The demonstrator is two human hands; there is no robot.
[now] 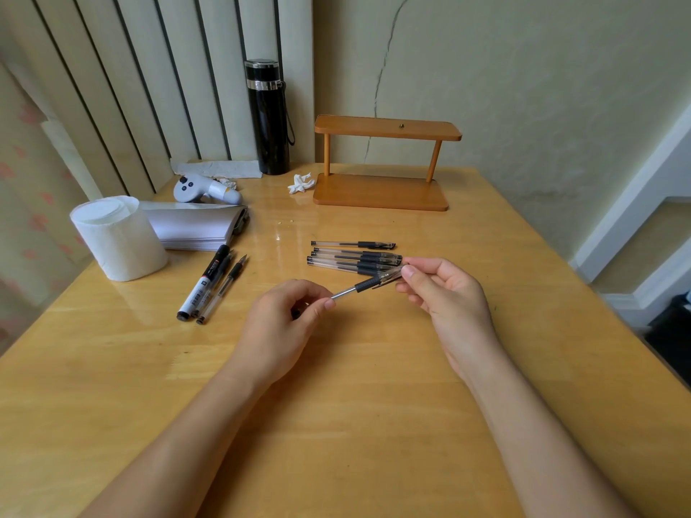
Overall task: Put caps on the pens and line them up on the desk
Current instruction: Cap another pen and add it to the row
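Over the middle of the wooden desk (374, 386) I hold one clear gel pen (364, 284) with a black grip between both hands. My left hand (284, 323) pinches its barrel end. My right hand (445, 293) pinches the clear cap (390, 274) at its tip end; the cap sits over the tip. Just behind the held pen, several capped clear pens (355, 257) lie side by side, pointing left to right. To the left lie a black-and-white marker (203, 284) and two uncapped pens (224, 287), angled toward me.
A toilet paper roll (117, 237) and a stack of white paper (198, 228) are at the left. A grey controller (205, 188), a black flask (268, 117), a crumpled tissue (301, 183) and a small wooden shelf (385, 162) stand at the back.
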